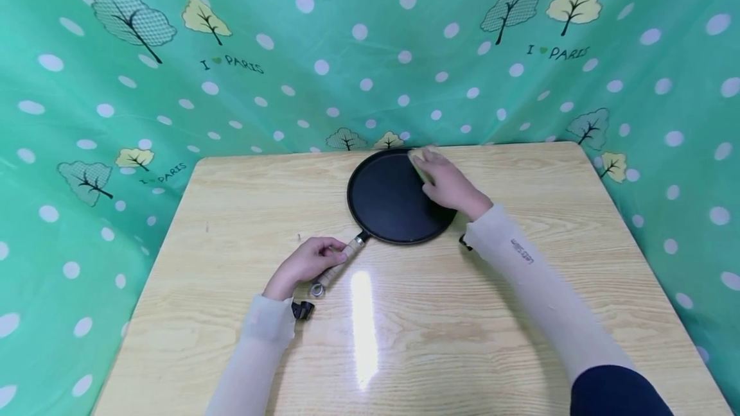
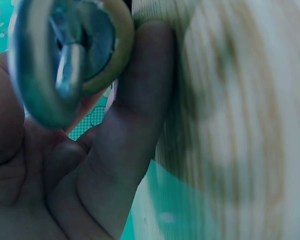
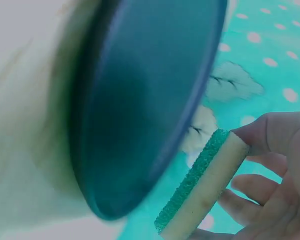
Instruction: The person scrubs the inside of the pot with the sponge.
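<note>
A round black flat pan (image 1: 393,201) lies near the table's far edge, its wood-coloured handle (image 1: 338,266) slanting toward the near left. My left hand (image 1: 309,260) holds that handle between thumb and fingers. In the left wrist view, the metal hanging ring (image 2: 32,65) at the handle's end is close to the camera. My right hand (image 1: 448,182) is at the pan's far right side and grips a sponge (image 3: 205,187) with a green scouring layer and a cream foam layer. In the head view the sponge overlaps the pan; I cannot tell whether they touch.
The pale wooden table (image 1: 462,332) has a bright light reflection in front of the pan. A green polka-dot cloth (image 1: 324,31) with printed trees hangs along the back and both sides. Black wrist mounts (image 1: 303,310) show at both sleeve ends.
</note>
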{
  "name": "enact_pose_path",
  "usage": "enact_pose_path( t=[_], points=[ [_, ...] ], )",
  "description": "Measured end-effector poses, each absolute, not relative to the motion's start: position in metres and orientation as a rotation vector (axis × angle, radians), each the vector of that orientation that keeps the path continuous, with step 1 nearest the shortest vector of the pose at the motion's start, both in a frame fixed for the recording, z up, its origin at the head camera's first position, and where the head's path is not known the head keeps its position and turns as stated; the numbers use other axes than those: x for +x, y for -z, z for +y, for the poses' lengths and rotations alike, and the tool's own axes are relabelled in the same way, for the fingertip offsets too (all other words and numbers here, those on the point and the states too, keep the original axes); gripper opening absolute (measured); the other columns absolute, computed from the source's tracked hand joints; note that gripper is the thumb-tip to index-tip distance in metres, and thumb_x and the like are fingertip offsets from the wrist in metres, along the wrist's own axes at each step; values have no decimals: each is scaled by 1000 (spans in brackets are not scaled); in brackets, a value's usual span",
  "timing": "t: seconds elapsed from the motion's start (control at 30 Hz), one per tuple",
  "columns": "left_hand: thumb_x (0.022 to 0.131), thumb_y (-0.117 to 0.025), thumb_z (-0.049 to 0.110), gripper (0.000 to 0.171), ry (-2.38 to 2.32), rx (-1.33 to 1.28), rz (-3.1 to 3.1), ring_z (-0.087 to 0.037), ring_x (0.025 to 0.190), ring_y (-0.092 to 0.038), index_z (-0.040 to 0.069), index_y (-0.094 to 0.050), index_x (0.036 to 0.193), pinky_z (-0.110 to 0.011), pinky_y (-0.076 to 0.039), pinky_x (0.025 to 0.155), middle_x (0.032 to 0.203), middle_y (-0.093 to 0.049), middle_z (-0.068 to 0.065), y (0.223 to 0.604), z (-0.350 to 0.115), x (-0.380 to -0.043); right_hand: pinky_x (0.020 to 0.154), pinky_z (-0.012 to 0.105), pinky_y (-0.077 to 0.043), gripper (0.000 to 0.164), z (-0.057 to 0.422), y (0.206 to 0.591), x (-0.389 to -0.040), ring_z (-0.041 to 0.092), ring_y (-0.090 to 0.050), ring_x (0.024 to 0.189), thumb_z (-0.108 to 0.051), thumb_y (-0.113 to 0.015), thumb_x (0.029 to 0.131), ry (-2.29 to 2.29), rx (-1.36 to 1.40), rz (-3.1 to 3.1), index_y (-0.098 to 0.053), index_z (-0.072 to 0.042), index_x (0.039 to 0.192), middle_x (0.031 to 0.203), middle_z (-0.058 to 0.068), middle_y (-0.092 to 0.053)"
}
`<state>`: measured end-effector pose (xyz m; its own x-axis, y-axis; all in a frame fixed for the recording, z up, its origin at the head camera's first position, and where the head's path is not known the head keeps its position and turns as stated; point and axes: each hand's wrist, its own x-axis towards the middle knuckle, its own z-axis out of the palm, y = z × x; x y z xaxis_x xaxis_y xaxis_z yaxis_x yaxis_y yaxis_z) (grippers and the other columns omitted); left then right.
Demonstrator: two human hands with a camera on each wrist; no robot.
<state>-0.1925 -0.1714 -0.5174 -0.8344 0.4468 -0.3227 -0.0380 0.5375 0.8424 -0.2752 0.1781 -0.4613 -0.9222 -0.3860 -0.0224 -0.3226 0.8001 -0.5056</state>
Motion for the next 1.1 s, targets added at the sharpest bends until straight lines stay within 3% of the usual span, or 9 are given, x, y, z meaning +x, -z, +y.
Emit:
enact_pose_path(
  t=[0.3,0.53,0.87,1.1],
  points=[
    [103,-68,16,33,-1250,334,2274,-15,73,-51,-6,-70,127,-29,-44,71,82,-58,0,516,-171,-192,121,60,-28,62,230,444,-248,43,-19,158,2,-52,102,848,-435,2975,-34,2,162,170,27,-21],
    [103,-70,16,33,-1254,324,2285,-16,74,-50,-5,-70,127,-31,-43,72,82,-57,-2,517,-171,-191,122,63,-21,63,258,458,-229,47,-15,157,1,-49,102,860,-285,2971,-29,6,162,168,34,-19],
    [103,-69,14,31,-1269,319,2269,-17,74,-49,-5,-70,127,-31,-42,72,81,-56,-1,518,-168,-191,114,76,-23,62,266,482,-210,56,-15,154,0,-49,102,785,-165,2926,-30,10,160,165,38,-20],
    [103,-69,17,32,-1269,298,2268,-17,75,-50,-4,-71,128,-32,-43,72,83,-58,-2,518,-170,-192,116,74,-23,60,261,498,-204,58,-16,153,-1,-48,102,730,-156,2878,-31,11,159,164,39,-21]
  ],
)
